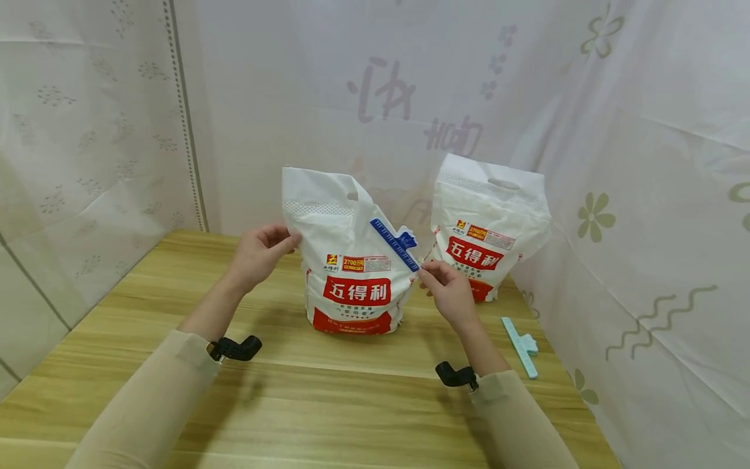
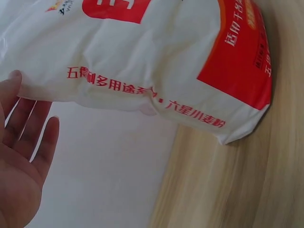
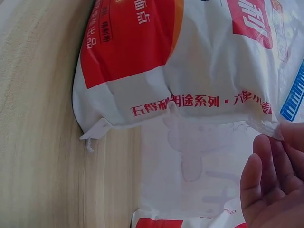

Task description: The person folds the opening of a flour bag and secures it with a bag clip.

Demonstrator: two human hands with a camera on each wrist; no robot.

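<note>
The left hand (image 1: 258,257) pinches the left side of the front flour bag (image 1: 351,251) between thumb and fingers. The right hand (image 1: 448,290) pinches its opposite edge, fingertips just beside the lower end of a slanted blue clip (image 1: 395,245); contact with the clip I cannot confirm. The bag stands upright between both sets of fingers.

Risks noted: uneven pulling could tip the bag, and a tug at its right edge could work the clip loose. Backward travel of the right fingers may strike the second bag (image 1: 486,234), close beyond them. A pale green clip (image 1: 519,347) lies right of those fingers, near the right edge of the counter (image 1: 328,404). Room to move lies left of the left fingers and on the near side.
</note>
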